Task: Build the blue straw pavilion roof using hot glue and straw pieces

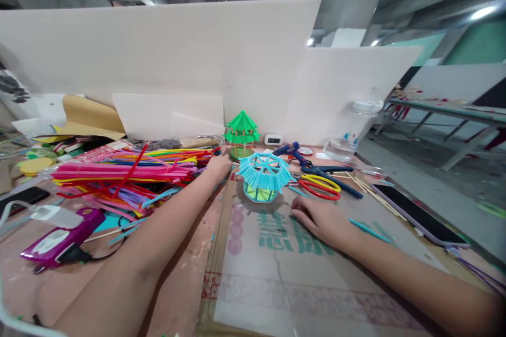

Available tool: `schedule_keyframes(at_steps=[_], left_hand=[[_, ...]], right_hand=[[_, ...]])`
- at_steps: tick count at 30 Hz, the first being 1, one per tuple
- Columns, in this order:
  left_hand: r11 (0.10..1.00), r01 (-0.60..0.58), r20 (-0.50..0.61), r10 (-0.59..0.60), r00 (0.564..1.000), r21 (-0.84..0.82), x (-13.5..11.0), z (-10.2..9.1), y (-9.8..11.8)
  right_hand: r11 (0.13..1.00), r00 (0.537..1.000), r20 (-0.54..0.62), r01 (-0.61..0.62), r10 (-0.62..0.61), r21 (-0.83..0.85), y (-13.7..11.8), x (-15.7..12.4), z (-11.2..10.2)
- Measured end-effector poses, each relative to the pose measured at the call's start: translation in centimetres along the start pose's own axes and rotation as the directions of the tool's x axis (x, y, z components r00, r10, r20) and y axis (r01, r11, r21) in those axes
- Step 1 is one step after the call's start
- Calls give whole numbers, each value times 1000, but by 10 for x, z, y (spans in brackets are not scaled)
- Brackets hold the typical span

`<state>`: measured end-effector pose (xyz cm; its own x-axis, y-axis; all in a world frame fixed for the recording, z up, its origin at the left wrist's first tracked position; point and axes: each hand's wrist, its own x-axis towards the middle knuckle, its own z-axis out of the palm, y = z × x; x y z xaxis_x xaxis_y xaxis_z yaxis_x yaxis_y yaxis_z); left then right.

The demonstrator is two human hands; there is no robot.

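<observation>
My left hand [219,167] reaches forward to the right end of a pile of thin coloured strips [134,171], close to a small green two-tiered model pavilion [242,134]. Its fingers point away from me and are mostly hidden, so any grip does not show. My right hand [316,216] rests on a printed board [253,284], loosely curled, thumb apart from the fingers, nothing visible in it. Just left of that hand stands a model with a light-blue fringed roof [265,171], open between its spokes, above a yellow-green base [260,193].
A blue glue gun [292,150], pliers with dark blue handles [336,178], red and yellow handled scissors [320,187] and wooden sticks [375,197] lie at the right. Farther out are a phone [419,214] and clear jar [358,126]. A purple device [63,237] sits left.
</observation>
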<state>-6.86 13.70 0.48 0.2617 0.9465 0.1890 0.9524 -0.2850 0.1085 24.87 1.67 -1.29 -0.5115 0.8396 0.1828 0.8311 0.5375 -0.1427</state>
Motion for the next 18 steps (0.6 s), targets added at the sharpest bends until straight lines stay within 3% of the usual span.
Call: schedule_keyframes(at_steps=[6,11,14,18], left_hand=[[988,-83,37,79,996,131,14,-4,-11],[985,-112,-39,118,992,131,5,-3,-16],[989,-114,-29,118,993,94,3,3,-19],[997,-69,-63,70,995,23,10,11,-22]], right_hand=[[999,998,33,48,-48,13,34,3,-13],[999,999,7,38,-38,18,38,2,-9],[999,1000,-11,27,-27,24,38,2,-6],[998,999,-19,34,-32,61,41,1,-4]])
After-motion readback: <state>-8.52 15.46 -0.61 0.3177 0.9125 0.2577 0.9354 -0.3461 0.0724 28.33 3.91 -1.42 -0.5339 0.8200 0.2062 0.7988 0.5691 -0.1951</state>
